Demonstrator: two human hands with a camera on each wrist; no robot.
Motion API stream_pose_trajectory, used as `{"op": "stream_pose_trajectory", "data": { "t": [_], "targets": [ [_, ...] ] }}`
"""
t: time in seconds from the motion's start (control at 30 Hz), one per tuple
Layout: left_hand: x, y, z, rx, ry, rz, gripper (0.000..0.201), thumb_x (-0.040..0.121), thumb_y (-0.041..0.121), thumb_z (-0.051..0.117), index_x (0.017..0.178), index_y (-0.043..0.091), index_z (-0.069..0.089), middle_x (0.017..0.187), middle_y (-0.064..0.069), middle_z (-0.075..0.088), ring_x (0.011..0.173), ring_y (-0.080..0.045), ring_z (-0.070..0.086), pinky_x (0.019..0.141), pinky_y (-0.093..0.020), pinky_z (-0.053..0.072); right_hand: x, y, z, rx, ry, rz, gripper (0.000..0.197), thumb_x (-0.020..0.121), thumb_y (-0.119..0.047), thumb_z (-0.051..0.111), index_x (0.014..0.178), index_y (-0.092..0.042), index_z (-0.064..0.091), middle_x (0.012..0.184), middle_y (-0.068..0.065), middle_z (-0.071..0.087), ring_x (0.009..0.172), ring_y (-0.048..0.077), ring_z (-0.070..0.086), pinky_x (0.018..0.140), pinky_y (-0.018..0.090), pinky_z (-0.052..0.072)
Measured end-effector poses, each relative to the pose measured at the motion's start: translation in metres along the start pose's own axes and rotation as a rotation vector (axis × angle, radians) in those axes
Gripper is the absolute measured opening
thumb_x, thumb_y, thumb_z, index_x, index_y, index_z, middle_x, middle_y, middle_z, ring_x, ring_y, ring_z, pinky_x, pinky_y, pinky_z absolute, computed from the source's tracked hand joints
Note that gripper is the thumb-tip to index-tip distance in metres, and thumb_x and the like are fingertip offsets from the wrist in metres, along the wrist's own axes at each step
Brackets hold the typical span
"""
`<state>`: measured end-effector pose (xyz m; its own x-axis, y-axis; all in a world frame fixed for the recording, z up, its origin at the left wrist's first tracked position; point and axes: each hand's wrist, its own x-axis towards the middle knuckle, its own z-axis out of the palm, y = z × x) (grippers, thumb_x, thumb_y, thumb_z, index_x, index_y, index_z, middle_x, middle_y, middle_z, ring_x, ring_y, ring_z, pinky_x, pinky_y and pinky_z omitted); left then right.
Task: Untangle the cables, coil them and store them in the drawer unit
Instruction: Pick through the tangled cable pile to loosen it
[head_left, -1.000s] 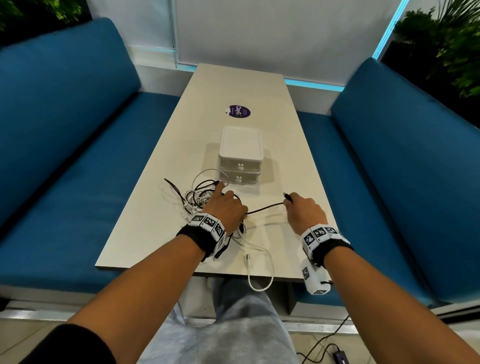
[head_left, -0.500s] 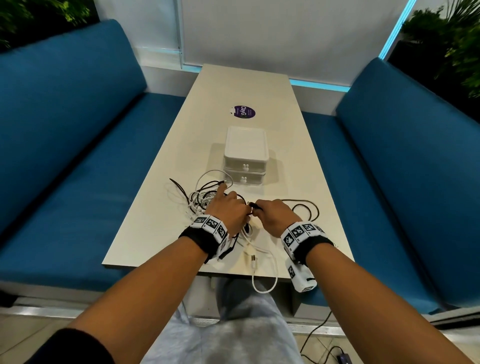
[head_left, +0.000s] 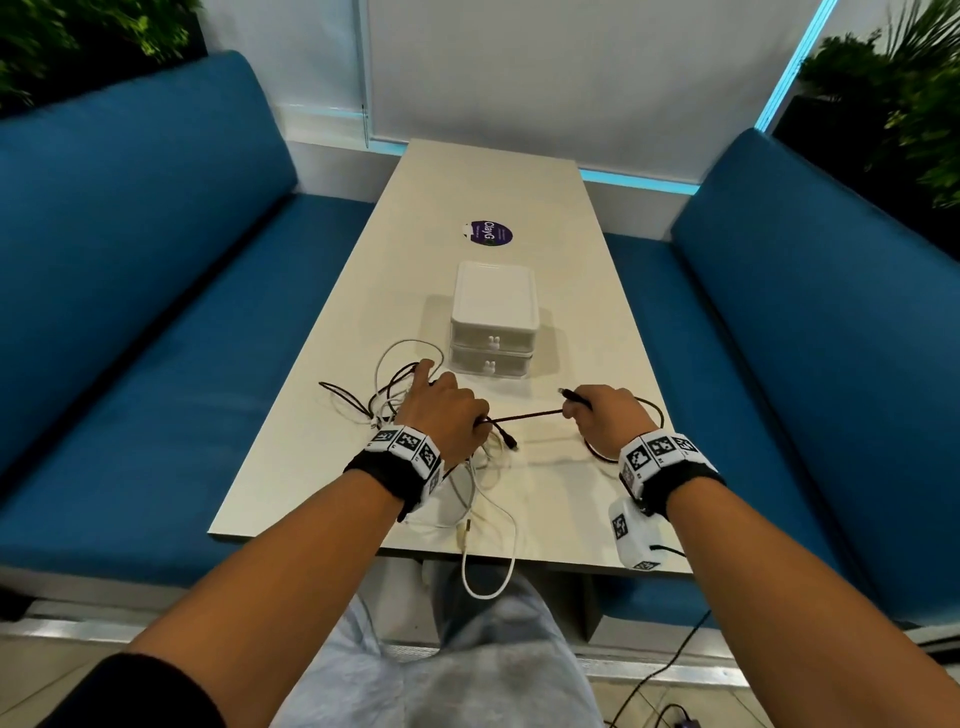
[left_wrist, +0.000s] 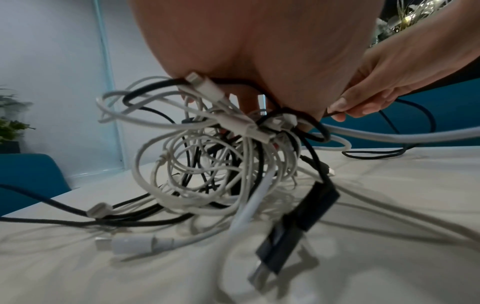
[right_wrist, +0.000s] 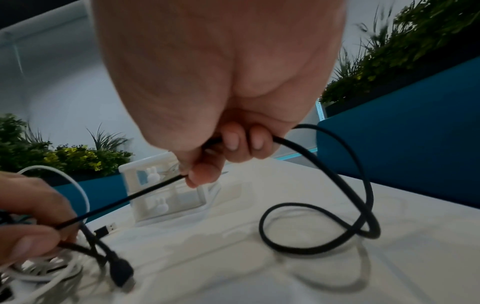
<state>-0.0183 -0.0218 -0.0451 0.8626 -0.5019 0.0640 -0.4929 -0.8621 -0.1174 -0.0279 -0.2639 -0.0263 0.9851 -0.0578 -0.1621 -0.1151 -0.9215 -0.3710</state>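
Observation:
A tangle of white and black cables (head_left: 395, 395) (left_wrist: 221, 154) lies on the pale table (head_left: 519, 197) in front of the white two-drawer unit (head_left: 493, 317) (right_wrist: 161, 185), whose drawers are closed. My left hand (head_left: 457, 410) rests on the tangle and pinches a black cable (head_left: 524, 415) (right_wrist: 124, 200). My right hand (head_left: 587, 410) (right_wrist: 221, 160) grips the same cable farther along, so it runs taut between my hands. Its plug end (head_left: 571, 393) sticks out past my right fingers. The freed length lies in a loop (right_wrist: 311, 246) by my right hand.
One white cable (head_left: 491, 582) hangs in a loop over the table's near edge. A purple sticker (head_left: 488, 234) lies beyond the drawer unit. Blue benches (head_left: 130, 312) (head_left: 805, 338) flank the table. A dark cord (head_left: 670, 670) runs across the floor at lower right.
Half a second ago my right hand was beside my left at the tangle. It has since moved right, drawing the black cable taut. My left hand stayed on the tangle.

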Motion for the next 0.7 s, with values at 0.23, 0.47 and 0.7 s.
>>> {"op": "stream_pose_trajectory", "data": {
  "t": [0.23, 0.47, 0.7],
  "targets": [
    [0.005, 0.027, -0.005, 0.137, -0.040, 0.093, 0.019, 0.084, 0.020, 0.056, 0.094, 0.020, 0.073, 0.099, 0.003, 0.064, 0.109, -0.025, 0.051, 0.114, -0.056, 0.010, -0.016, -0.031, 0.037, -0.036, 0.064, -0.092, 0.038, 0.100, -0.035, 0.040, 0.136, -0.024, 0.045, 0.103, 0.019, 0.065, 0.092, 0.039, 0.061, 0.076, 0.041, 0.052],
    [0.005, 0.022, -0.006, 0.092, -0.014, 0.055, 0.028, 0.087, 0.018, 0.047, 0.104, 0.024, 0.068, 0.097, 0.004, 0.065, 0.108, -0.022, 0.055, 0.113, -0.053, 0.013, -0.010, -0.053, 0.051, 0.077, 0.009, -0.271, 0.042, 0.098, -0.027, 0.040, 0.140, -0.033, 0.043, 0.109, 0.017, 0.068, 0.098, 0.036, 0.063, 0.085, 0.041, 0.051],
    [0.004, 0.015, -0.004, 0.046, 0.045, 0.063, 0.021, 0.093, 0.029, 0.046, 0.103, 0.023, 0.063, 0.099, 0.004, 0.065, 0.106, -0.022, 0.056, 0.111, -0.053, 0.015, -0.011, -0.051, 0.043, 0.071, -0.014, -0.287, 0.025, 0.100, -0.034, 0.047, 0.096, -0.013, 0.060, 0.089, 0.013, 0.069, 0.083, 0.033, 0.061, 0.069, 0.039, 0.046]
  ]
}}
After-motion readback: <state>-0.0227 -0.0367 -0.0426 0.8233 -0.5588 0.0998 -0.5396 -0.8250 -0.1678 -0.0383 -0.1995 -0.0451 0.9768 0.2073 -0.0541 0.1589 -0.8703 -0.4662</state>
